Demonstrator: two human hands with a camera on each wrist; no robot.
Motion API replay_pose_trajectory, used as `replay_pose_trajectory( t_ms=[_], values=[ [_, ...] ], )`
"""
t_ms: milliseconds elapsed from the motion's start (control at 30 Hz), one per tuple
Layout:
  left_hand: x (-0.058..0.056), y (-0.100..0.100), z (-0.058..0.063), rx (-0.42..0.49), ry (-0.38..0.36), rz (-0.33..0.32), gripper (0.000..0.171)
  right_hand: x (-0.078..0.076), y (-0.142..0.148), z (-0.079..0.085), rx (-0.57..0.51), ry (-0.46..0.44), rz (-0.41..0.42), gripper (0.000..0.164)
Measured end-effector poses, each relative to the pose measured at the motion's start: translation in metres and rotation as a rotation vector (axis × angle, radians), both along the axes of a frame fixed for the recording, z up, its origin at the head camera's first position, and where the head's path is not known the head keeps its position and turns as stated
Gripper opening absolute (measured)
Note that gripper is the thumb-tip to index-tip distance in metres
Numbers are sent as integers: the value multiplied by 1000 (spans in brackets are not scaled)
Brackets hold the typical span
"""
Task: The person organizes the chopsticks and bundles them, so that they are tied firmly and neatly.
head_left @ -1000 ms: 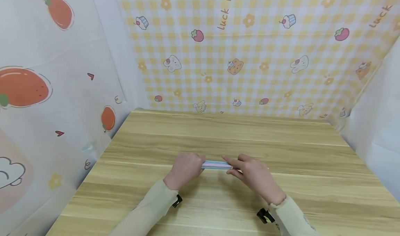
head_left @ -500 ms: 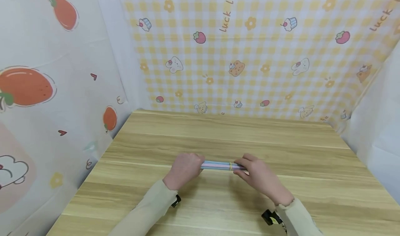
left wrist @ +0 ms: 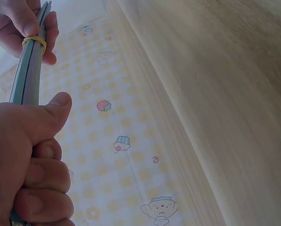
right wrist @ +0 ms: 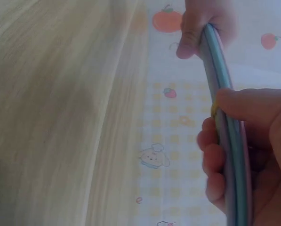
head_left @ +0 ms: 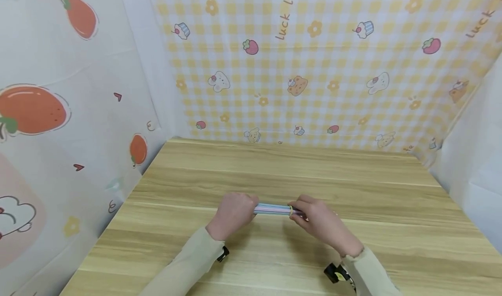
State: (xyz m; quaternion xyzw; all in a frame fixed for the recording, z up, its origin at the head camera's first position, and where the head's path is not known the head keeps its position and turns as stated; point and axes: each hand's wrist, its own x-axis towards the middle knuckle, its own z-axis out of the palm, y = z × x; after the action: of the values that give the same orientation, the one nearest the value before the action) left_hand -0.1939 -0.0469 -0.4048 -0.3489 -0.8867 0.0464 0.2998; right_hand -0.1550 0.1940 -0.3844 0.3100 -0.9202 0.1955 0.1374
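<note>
A bundle of pastel blue, pink and purple chopsticks (head_left: 272,209) is held level above the wooden table, between both hands. My left hand (head_left: 234,213) grips its left end, fingers curled round the sticks with the thumb along them, as the left wrist view shows. A yellow rubber band (left wrist: 34,43) circles the bundle near the thinner, right-hand part. At this band my right hand (head_left: 323,219) pinches the bundle. In the right wrist view the right thumb (right wrist: 246,104) lies over the sticks by the band, with the other fingers curled on the far side. The left end is hidden inside the left fist.
The wooden tabletop (head_left: 251,169) stretches beneath and beyond the hands. Behind it hangs a yellow checked cloth (head_left: 266,69) with cartoon prints. A white printed cloth (head_left: 94,78) stands along the left side, and a plain white one (head_left: 478,156) along the right.
My right hand first slid right along the bundle, baring the rubber band, then came back left a little and now has its fingertips at the band. The left hand keeps its grip in nearly the same spot.
</note>
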Motion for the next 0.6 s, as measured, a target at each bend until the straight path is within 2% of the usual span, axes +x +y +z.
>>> replay_pose_trajectory(
  t_ms=[133, 333, 467, 600],
  values=[
    [0, 1, 1, 11, -9, 5, 40, 0, -1, -2, -6, 39, -29, 34],
    [1, 5, 3, 8, -15, 6, 33, 0, -6, -6, 32, 216, -81, 42],
    [1, 7, 3, -5, 4, 9, 30, -1, -9, -11, 100, 347, -91, 47],
    [2, 8, 2, -12, 24, 7, 31, -2, -11, -16, 150, 412, -90, 48]
  ],
)
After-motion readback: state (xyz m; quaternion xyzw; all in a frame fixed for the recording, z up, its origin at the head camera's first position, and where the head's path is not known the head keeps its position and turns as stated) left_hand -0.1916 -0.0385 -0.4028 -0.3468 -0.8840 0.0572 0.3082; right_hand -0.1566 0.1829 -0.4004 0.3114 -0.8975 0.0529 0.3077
